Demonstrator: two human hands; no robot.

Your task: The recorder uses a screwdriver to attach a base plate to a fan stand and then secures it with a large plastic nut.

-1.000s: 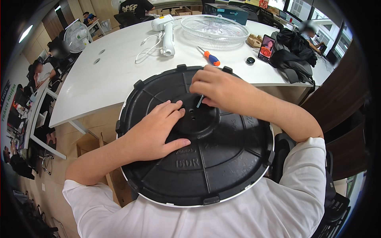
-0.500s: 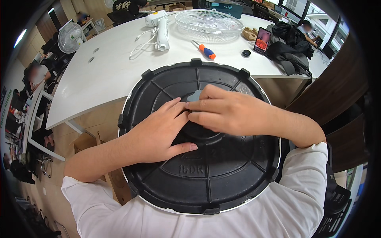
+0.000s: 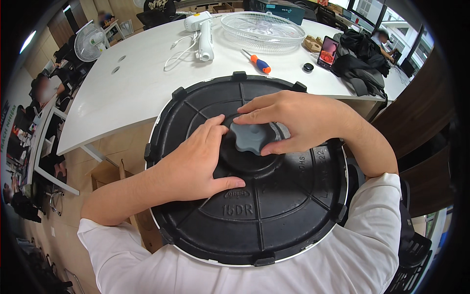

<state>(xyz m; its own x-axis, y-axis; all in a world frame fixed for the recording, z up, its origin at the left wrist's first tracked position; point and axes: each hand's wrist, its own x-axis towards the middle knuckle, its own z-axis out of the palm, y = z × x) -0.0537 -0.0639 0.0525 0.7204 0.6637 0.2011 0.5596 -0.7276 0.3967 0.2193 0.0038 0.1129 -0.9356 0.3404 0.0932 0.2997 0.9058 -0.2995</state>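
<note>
A round black ribbed fan base (image 3: 215, 223) with a white rim lies underside up against my white shirt. At its raised centre sits a grey lobed knob (image 3: 249, 137). My right hand (image 3: 298, 120) curves over the knob from the right, thumb on its lower edge and fingertips at its upper edge. Left of the knob, my left hand (image 3: 196, 159) lies flat on the base with its thumb spread away from the fingers; it grips nothing.
On the white table (image 3: 132, 93) ahead are a white fan motor with its stem (image 3: 204, 41), a wire fan grille (image 3: 264, 32), an orange-and-blue screwdriver (image 3: 259, 64), a small black round item (image 3: 308, 67), a phone (image 3: 327, 51) and a dark bag (image 3: 360, 73). A cardboard box (image 3: 105, 176) stands below left.
My right hand has shifted from bunched fingers over the knob to a wider hold around it, uncovering most of it. The base has turned slightly. My left hand stays nearly in place.
</note>
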